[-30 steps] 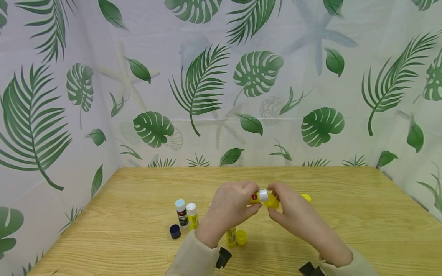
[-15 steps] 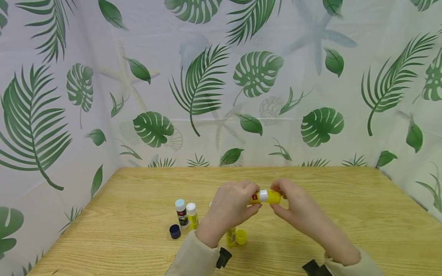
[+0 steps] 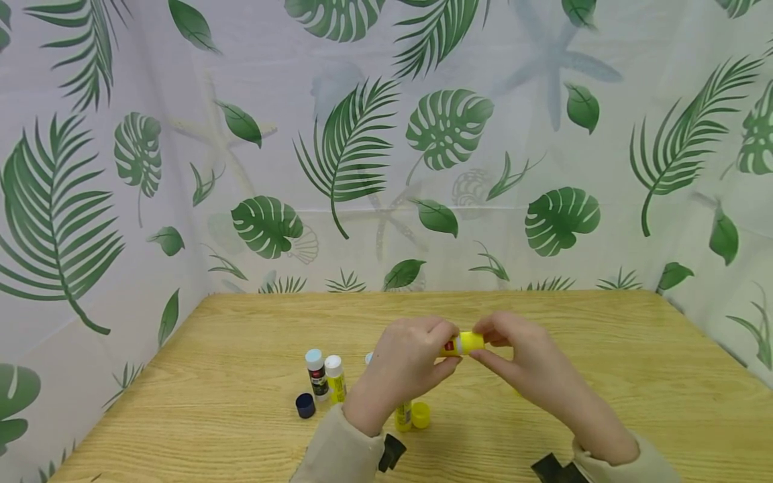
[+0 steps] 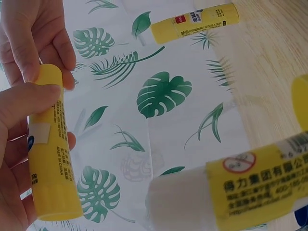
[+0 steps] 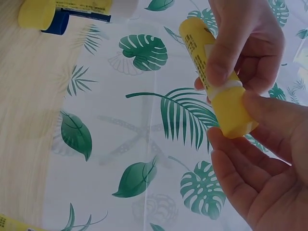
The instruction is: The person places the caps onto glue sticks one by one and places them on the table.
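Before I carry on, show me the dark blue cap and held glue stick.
Dark blue cap (image 3: 305,407): head view, on its side.
Held glue stick (image 4: 50,150): left wrist view, on its yellow barrel.

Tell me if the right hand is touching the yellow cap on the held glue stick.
Touching. The right wrist view shows the right hand pinching the yellow cap between thumb and fingers.

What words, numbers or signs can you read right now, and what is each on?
"MADE IN CHINA": held glue stick.
"得力集团有限公", cut by the picture's edge: nearest yellow stick in the left wrist view.
"400-185-05", cut off: same stick.
"http://www", rest blurred: same stick.
Red slashed-circle sign: same stick.
Too small or blurred: remaining print, including that view's top stick and the head view's black-labelled stick.
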Action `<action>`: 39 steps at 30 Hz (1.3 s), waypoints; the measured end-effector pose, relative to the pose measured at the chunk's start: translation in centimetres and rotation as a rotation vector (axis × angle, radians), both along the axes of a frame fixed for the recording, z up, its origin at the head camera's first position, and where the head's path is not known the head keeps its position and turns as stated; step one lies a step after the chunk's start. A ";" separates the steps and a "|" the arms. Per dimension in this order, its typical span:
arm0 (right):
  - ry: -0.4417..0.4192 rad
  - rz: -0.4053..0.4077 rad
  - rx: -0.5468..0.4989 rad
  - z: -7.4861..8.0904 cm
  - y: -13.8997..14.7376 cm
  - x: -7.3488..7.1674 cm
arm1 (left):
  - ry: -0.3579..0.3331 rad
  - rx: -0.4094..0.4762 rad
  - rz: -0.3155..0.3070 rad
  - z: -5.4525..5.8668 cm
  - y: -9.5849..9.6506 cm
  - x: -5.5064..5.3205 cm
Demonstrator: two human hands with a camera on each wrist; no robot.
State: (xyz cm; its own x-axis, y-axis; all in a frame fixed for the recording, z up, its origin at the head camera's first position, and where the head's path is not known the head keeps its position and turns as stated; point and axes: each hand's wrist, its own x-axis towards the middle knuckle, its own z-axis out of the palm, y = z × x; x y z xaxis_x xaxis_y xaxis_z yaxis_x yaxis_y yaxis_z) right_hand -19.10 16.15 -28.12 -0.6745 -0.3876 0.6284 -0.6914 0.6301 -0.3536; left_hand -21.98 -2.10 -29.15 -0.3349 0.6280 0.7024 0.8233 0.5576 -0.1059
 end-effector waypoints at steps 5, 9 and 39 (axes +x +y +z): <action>0.009 0.008 -0.011 0.1 -0.1 0.2 | 0.007 0.006 -0.001 0.1 0.0 0.1; 0.028 0.006 -0.021 0.2 -0.1 0.3 | 0.004 0.020 -0.001 0.3 -0.1 0.2; 0.147 0.019 -0.094 0.3 -0.5 0.7 | 0.040 0.085 -0.014 0.9 -0.1 0.7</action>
State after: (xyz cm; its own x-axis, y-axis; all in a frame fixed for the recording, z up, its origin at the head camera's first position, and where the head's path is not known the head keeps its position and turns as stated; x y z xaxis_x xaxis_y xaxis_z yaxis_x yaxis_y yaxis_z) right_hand -18.44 15.67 -27.82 -0.5657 -0.3340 0.7539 -0.7515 0.5852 -0.3046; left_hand -21.27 -2.17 -28.23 -0.2974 0.5702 0.7658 0.8271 0.5546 -0.0918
